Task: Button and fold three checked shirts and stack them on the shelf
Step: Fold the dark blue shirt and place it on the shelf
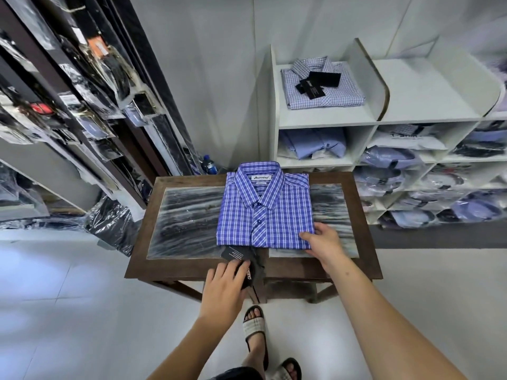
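Observation:
A blue checked shirt (pixel 267 207) lies folded and buttoned, collar away from me, on a small wooden table (pixel 192 270). My right hand (pixel 325 241) grips its near right corner, fingers curled under the edge. My left hand (pixel 226 286) holds the black hang tags (pixel 248 272) that stick out from under the shirt's near edge. A lighter checked shirt (pixel 326 90), folded, with black tags on it, lies on the top left bay of the white shelf (pixel 326 122).
The top shelf bay to the right (pixel 422 91) is bare. Lower cubbies hold bagged shirts (pixel 392 157). Racks of bagged dark clothes (pixel 68 86) run along the left. A water bottle (pixel 209 164) stands behind the table. My sandalled feet (pixel 255 329) are on the white floor.

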